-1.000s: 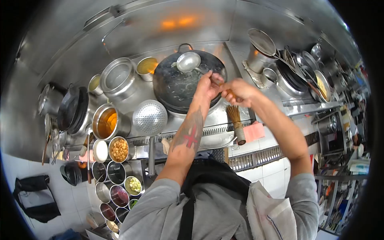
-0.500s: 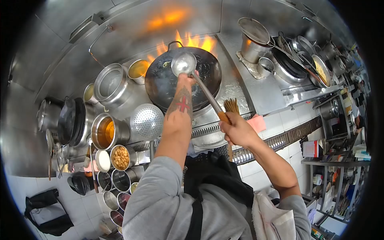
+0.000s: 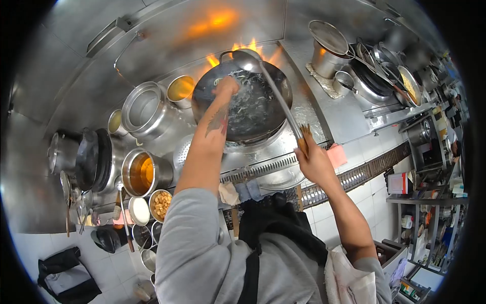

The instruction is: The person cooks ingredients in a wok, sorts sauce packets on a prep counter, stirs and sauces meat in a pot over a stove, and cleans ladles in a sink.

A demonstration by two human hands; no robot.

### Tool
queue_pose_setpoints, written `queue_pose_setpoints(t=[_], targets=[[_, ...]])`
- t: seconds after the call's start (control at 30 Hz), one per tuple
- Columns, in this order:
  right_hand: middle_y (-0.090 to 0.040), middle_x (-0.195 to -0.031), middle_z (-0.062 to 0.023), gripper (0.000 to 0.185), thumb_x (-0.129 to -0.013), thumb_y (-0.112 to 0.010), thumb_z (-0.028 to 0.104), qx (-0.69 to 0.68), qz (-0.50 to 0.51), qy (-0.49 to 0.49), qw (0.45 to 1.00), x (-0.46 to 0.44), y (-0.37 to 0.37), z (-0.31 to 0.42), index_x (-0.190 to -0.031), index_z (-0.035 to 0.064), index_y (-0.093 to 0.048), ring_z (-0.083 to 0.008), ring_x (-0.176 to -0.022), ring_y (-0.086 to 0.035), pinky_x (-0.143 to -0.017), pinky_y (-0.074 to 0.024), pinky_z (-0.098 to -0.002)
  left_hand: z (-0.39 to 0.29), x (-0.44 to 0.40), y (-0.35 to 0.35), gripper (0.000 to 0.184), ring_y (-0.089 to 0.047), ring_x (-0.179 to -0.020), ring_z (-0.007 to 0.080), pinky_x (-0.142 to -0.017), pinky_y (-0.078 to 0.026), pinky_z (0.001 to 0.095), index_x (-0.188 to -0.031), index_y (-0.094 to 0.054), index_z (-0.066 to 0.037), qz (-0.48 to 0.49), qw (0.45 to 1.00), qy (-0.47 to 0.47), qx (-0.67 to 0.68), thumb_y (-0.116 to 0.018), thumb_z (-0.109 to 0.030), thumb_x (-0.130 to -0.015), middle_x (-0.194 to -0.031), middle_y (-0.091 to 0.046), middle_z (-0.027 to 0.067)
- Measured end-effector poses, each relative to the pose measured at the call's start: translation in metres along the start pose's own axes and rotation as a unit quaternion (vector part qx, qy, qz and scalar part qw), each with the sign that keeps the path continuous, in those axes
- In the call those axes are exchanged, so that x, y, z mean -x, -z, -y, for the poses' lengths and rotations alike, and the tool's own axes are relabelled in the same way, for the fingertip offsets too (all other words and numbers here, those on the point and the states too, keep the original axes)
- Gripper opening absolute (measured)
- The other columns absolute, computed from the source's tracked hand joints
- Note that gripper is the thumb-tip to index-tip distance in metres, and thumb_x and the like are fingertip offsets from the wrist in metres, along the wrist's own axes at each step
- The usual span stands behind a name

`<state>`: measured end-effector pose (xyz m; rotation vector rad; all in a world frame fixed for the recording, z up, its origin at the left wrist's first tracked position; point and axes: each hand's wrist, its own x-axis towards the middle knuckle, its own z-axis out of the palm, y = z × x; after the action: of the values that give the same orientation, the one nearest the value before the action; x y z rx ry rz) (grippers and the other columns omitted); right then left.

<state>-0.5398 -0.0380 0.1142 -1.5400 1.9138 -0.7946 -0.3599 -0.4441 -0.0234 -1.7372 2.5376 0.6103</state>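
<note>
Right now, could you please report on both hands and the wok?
Right hand gripping ladle. Left hand over wok, grip unclear. Flames at wok's far rim.

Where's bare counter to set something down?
Barest: the steel counter patch right of the wok, this side of the small pot, left of the stacked pans. Crowded: left of the wok, where the big pot and orange-liquid pot stand.
</note>
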Motion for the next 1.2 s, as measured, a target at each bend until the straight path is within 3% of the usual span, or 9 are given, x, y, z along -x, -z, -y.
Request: queue_pose_setpoints(t=[0.07,0.33,0.43,0.6,0.87,0.9,0.97,1.13,1.2], targets=[[-0.066,-0.094,-0.0332,0.034,-0.095,-0.058,0.021,0.040,-0.045,-0.003,0.998,-0.034,-0.021,-0.006,-0.117,-0.0039,-0.057,-0.0494,-0.094,-0.064,-0.082,-0.0505,-0.0526,-0.002,0.061,0.029,0.038,-0.059,-0.123,0.0370,-0.099,-0.046,0.0587,-0.122,-0.069,-0.008,-0.136,0.978,0.153,-0.022,-0.063,-0.022,-0.087,-0.125,-0.067,0.0185],[-0.065,-0.090,-0.0348,0.034,-0.098,-0.050,0.025,0.102,0.043,0.069,0.991,-0.106,-0.083,-0.026,-0.117,-0.0028,-0.057,-0.0517,-0.087,-0.064,-0.075,-0.0524,-0.0583,0.070,0.148,0.045,0.031,-0.063,-0.118,0.0295,-0.100,-0.043,0.0573,-0.114,-0.073,-0.021,-0.207,0.955,0.210,0.008,-0.071,-0.031,-0.085,-0.120,-0.070,0.0076],[-0.068,-0.085,-0.0279,0.041,-0.097,-0.050,0.020,0.239,0.091,0.114,0.960,-0.059,-0.060,-0.035,-0.134,0.0008,-0.050,-0.0453,-0.078,-0.068,-0.070,-0.0560,-0.0531,0.078,0.175,0.041,0.024,-0.071,-0.100,0.0278,-0.088,-0.053,0.0406,-0.105,-0.076,-0.015,-0.272,0.948,0.156,0.057,-0.073,-0.027,-0.085,-0.104,-0.075,0.0102],[-0.069,-0.086,-0.0201,0.048,-0.096,-0.053,0.018,0.394,0.050,0.211,0.893,-0.043,0.012,-0.081,-0.142,0.0047,-0.049,-0.0381,-0.071,-0.070,-0.066,-0.0576,-0.0474,0.000,0.235,-0.012,0.021,-0.071,-0.077,0.0330,-0.073,-0.056,0.0396,-0.099,-0.076,-0.010,-0.268,0.948,-0.038,0.166,-0.069,-0.027,-0.088,-0.088,-0.074,0.0134],[-0.068,-0.090,-0.0255,0.039,-0.091,-0.064,0.019,0.046,-0.036,0.138,0.989,-0.026,0.021,-0.120,-0.126,0.0032,-0.059,-0.0435,-0.066,-0.067,-0.064,-0.0545,-0.0473,-0.109,0.270,-0.094,0.021,-0.069,-0.081,0.0351,-0.075,-0.054,0.0430,-0.097,-0.074,-0.005,-0.251,0.942,-0.137,0.176,-0.068,-0.023,-0.090,-0.090,-0.071,0.0154],[-0.067,-0.086,-0.0223,0.035,-0.091,-0.064,0.018,-0.272,0.120,-0.029,0.954,-0.028,0.020,-0.130,-0.123,0.0033,-0.058,-0.0389,-0.061,-0.066,-0.059,-0.0531,-0.0444,-0.108,0.272,-0.090,0.019,-0.068,-0.084,0.0360,-0.076,-0.054,0.0441,-0.098,-0.074,-0.006,-0.251,0.944,-0.124,0.177,-0.067,-0.021,-0.090,-0.092,-0.070,0.0153],[-0.058,-0.073,-0.0068,0.021,-0.092,-0.061,0.014,-0.360,0.167,-0.144,0.906,-0.021,0.003,-0.116,-0.110,0.0048,-0.054,-0.0181,-0.047,-0.054,-0.042,-0.0425,-0.0327,-0.104,0.277,-0.075,0.018,-0.067,-0.086,0.0365,-0.079,-0.053,0.0452,-0.100,-0.074,-0.006,-0.227,0.951,-0.106,0.181,-0.067,-0.018,-0.089,-0.091,-0.069,0.0157],[-0.050,-0.070,-0.0001,0.017,-0.094,-0.059,0.013,-0.289,0.149,-0.067,0.943,-0.038,-0.013,-0.041,-0.106,0.0037,-0.052,-0.0092,-0.047,-0.047,-0.040,-0.0375,-0.0257,-0.094,0.295,-0.076,0.027,-0.068,-0.090,0.0329,-0.081,-0.054,0.0408,-0.110,-0.073,-0.006,-0.195,0.957,-0.101,0.190,-0.070,-0.022,-0.089,-0.101,-0.069,0.0161],[-0.050,-0.069,-0.0003,0.019,-0.094,-0.059,0.014,-0.280,0.193,-0.030,0.940,-0.061,-0.023,0.009,-0.107,0.0031,-0.052,-0.0096,-0.047,-0.047,-0.041,-0.0381,-0.0259,-0.090,0.324,-0.062,0.034,-0.066,-0.101,0.0343,-0.087,-0.052,0.0430,-0.117,-0.070,-0.007,-0.418,0.883,-0.183,0.107,-0.071,-0.024,-0.088,-0.108,-0.069,0.0151]])
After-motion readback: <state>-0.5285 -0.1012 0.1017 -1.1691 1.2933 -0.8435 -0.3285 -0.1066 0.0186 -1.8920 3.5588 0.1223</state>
